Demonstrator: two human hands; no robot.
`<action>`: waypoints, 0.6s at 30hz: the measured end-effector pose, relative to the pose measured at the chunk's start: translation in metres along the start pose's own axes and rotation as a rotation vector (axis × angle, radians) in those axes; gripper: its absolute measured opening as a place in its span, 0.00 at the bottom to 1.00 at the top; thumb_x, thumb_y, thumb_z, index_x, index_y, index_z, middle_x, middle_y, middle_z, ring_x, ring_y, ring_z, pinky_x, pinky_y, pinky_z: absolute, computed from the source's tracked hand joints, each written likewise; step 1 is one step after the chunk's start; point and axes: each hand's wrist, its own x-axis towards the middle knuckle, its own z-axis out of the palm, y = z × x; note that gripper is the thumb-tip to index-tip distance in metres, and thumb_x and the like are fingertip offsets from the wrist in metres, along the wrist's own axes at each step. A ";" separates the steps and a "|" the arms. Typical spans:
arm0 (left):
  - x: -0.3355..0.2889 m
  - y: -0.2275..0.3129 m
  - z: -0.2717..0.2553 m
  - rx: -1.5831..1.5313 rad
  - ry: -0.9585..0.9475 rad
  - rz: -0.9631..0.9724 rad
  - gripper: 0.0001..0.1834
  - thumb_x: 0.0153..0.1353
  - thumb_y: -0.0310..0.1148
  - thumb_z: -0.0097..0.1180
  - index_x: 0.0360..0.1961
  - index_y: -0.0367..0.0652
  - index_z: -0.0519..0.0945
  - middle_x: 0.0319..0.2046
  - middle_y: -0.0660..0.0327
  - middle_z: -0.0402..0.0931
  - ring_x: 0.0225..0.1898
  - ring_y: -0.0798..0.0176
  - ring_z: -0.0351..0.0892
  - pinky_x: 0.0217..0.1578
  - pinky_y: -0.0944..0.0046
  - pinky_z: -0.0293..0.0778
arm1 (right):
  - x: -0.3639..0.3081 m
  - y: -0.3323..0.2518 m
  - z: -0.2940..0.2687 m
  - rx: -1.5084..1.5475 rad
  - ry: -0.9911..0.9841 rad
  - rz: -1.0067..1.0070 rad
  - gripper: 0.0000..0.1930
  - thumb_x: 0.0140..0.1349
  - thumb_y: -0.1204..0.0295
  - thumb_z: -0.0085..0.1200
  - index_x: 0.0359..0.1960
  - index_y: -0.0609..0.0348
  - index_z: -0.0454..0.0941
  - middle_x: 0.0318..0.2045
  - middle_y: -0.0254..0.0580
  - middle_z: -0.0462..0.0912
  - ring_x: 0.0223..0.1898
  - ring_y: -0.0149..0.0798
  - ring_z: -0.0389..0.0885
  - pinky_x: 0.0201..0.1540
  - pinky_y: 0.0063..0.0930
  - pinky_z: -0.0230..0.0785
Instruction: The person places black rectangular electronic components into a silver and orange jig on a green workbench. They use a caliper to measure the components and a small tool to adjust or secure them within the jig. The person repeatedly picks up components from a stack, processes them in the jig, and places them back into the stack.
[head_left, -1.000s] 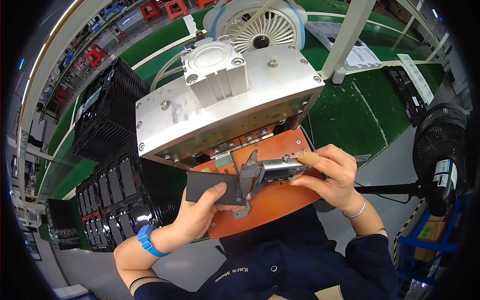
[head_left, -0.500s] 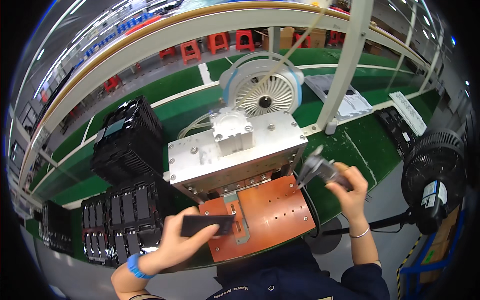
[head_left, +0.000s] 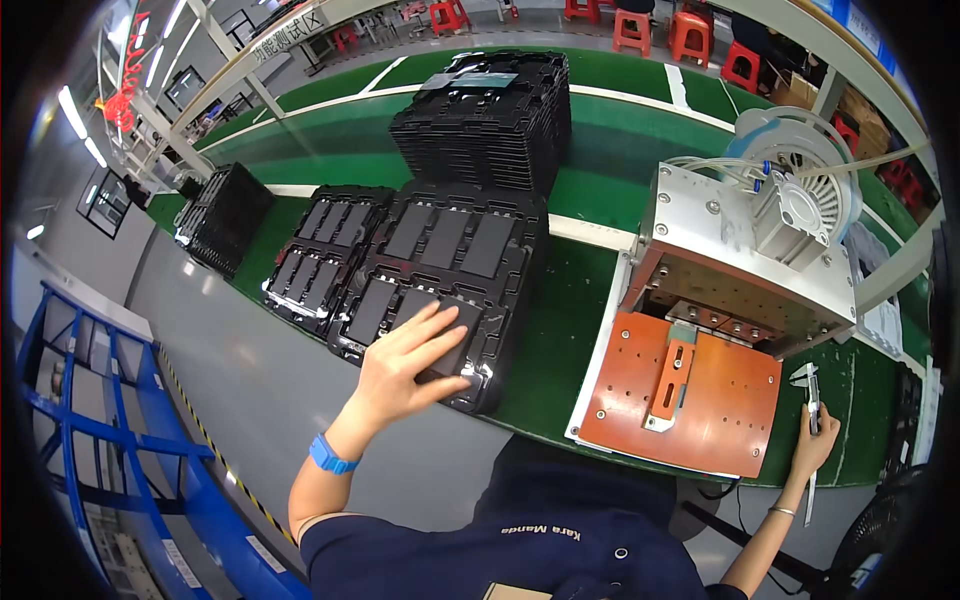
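Black tray (head_left: 515,290) along bench (head_left: 540,415) edge; left hand (head_left: 400,365) over cell (head_left: 470,318), fingers (head_left: 437,347) spread; right hand (head_left: 815,443) gripping caliper (head_left: 812,400); green strip (head_left: 565,330) between tray, orange plate (head_left: 725,410).

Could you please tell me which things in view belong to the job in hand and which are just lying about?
Apparently in the job:
caliper, in the right hand
dark flat piece, under the left hand
black tray holding that piece
perhaps the orange plate, untouched

Seemingly just about:
red stools
white fan
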 end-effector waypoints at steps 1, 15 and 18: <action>-0.001 0.006 -0.002 0.072 -0.064 -0.009 0.29 0.45 0.48 0.69 0.49 0.46 0.83 0.55 0.57 0.77 0.59 0.43 0.72 0.53 0.52 0.75 | 0.002 -0.006 -0.003 -0.022 -0.014 0.028 0.21 0.58 0.60 0.63 0.48 0.61 0.81 0.35 0.41 0.72 0.35 0.38 0.73 0.38 0.32 0.67; -0.034 -0.074 -0.043 -0.001 0.053 -0.943 0.26 0.57 0.44 0.63 0.44 0.27 0.80 0.40 0.49 0.79 0.40 0.54 0.80 0.41 0.60 0.74 | -0.046 -0.174 -0.074 0.345 0.017 -0.542 0.16 0.52 0.80 0.62 0.44 0.65 0.80 0.40 0.45 0.75 0.44 0.46 0.73 0.48 0.36 0.67; -0.029 -0.070 -0.048 0.003 -0.004 -0.935 0.29 0.57 0.46 0.62 0.46 0.26 0.80 0.40 0.49 0.79 0.41 0.56 0.80 0.42 0.62 0.74 | -0.066 -0.213 -0.083 0.453 -0.093 -0.745 0.16 0.43 0.77 0.67 0.38 0.61 0.83 0.37 0.43 0.74 0.40 0.46 0.72 0.43 0.36 0.67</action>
